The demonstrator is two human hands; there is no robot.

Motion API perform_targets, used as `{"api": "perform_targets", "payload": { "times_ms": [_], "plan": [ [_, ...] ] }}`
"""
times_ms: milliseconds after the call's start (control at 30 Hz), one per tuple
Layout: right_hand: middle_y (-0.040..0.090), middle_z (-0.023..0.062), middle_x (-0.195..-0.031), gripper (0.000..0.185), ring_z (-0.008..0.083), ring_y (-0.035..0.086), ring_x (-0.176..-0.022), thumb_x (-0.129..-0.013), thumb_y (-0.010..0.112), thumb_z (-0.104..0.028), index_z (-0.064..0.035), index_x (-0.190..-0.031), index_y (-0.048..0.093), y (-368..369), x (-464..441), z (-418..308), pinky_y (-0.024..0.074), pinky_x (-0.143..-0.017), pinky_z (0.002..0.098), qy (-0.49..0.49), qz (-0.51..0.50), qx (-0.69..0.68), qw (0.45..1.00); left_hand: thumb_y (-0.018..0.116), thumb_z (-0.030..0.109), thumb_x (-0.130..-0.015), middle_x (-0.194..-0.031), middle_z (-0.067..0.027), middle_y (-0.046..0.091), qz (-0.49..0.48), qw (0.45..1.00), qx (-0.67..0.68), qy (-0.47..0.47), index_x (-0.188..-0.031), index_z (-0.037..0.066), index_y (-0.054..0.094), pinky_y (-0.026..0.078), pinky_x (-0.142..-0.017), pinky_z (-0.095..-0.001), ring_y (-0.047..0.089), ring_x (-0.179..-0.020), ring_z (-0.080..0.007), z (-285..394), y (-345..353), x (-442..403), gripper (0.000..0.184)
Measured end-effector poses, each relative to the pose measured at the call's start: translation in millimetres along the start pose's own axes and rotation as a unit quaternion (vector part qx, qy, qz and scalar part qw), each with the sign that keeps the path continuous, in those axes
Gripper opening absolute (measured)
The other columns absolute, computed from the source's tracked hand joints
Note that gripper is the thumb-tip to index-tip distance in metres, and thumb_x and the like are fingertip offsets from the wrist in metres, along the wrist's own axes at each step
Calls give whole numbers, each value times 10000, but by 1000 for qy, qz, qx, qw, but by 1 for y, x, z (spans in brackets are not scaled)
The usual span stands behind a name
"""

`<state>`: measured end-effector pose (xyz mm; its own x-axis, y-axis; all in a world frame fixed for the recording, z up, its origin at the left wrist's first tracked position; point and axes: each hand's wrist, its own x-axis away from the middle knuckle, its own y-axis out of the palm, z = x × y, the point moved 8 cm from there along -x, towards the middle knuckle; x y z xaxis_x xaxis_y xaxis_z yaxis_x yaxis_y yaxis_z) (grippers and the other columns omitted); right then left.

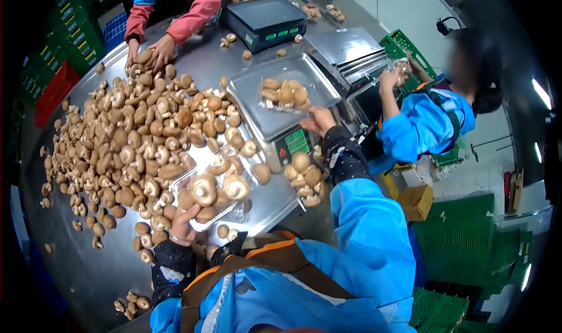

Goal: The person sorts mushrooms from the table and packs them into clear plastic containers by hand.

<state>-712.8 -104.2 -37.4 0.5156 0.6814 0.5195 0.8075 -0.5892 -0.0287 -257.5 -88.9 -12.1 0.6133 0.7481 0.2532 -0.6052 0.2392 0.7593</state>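
Observation:
My left hand (185,225) grips the near left edge of a clear plastic tray (250,184) of shiitake mushrooms (204,189); several large caps lie in it. My right hand (319,121) reaches forward, its fingers closed on the near right corner of a second clear tray (308,91). That tray also holds shiitake mushrooms (285,93) and rests on the steel pan of a weighing scale (252,112). A green display shows on the scale's front. Beside the scale lies another group of mushrooms (304,178), close to my right sleeve.
A big heap of loose mushrooms (117,148) covers the steel table (52,222). Across it, a co-worker's hands (153,55) touch the heap. A second scale (266,20) stands at the back. Another co-worker (421,119) stands right, holding a pack. Green crates (462,233) are stacked right.

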Motion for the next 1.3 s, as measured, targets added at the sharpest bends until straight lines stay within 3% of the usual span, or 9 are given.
{"api": "perform_targets", "payload": {
  "times_ms": [267,533,867,967,1033,1100,1133,1200,1300],
  "plan": [
    [611,238,-801,263,304,657,-581,-855,454,-50,174,-989,484,-22,-44,-49,566,-467,323,-92,0,-10,996,618,78,-821,-1218,-122,521,39,998,-50,10,-1351,39,326,536,-829,-307,587,-1041,-230,2,30,-56,606],
    [639,186,-781,202,203,641,-587,-871,469,-88,95,-897,550,-100,-117,-194,542,-491,249,-150,-16,66,986,640,69,-798,-1282,-169,400,-24,996,-57,-63,-1376,95,195,539,-850,-449,499,-1142,-327,-4,110,-150,729],
    [647,131,-681,172,156,600,-460,-815,563,-128,39,-809,604,-233,-258,-224,489,-387,241,-90,147,118,978,606,7,-837,-1296,-135,363,53,991,-68,-105,-1377,221,216,514,-842,-567,507,-1112,-323,-61,145,-276,699],
    [649,175,-711,235,208,613,-479,-836,503,-131,54,-975,541,-265,-266,-220,488,-380,293,-86,245,38,965,617,8,-834,-1247,-144,437,77,989,-53,-115,-1408,229,180,509,-864,-545,524,-1100,-283,-73,146,-298,755],
    [631,238,-961,428,333,636,-817,-804,520,-237,13,-1148,477,-287,-273,-235,510,-688,405,-178,351,239,888,635,27,-831,-1268,-175,438,103,983,-103,-113,-1425,209,145,521,-860,-493,523,-1105,-274,-76,140,-303,791],
    [543,272,-1177,567,404,485,-1145,-759,550,-334,-29,-1227,449,-255,-222,-247,355,-984,424,-214,410,329,823,674,48,-808,-1301,-211,409,120,969,-192,-104,-1431,199,132,544,-817,-431,510,-1115,-276,-68,136,-290,839],
    [588,249,-1098,554,377,588,-998,-764,562,-314,-35,-1228,444,-247,-212,-251,450,-873,409,-262,438,352,785,692,47,-788,-1288,-211,417,150,948,-265,-90,-1426,196,155,542,-822,-421,501,-1113,-277,-60,129,-279,847],
    [620,186,-993,539,279,645,-780,-772,592,-274,-58,-1242,439,-220,-202,-240,512,-657,344,-267,339,208,878,682,55,-798,-1267,-187,436,132,944,-298,-43,-1389,169,248,542,-805,-380,532,-1067,-244,-42,121,-249,743],
    [617,98,-896,379,122,582,-589,-818,582,-176,-65,-1173,514,-128,-133,-233,445,-468,228,-314,161,111,929,658,31,-802,-1066,-80,551,100,943,-316,-42,-1234,57,433,520,-663,-261,603,-884,-121,-30,98,-190,488]
  ]
}}
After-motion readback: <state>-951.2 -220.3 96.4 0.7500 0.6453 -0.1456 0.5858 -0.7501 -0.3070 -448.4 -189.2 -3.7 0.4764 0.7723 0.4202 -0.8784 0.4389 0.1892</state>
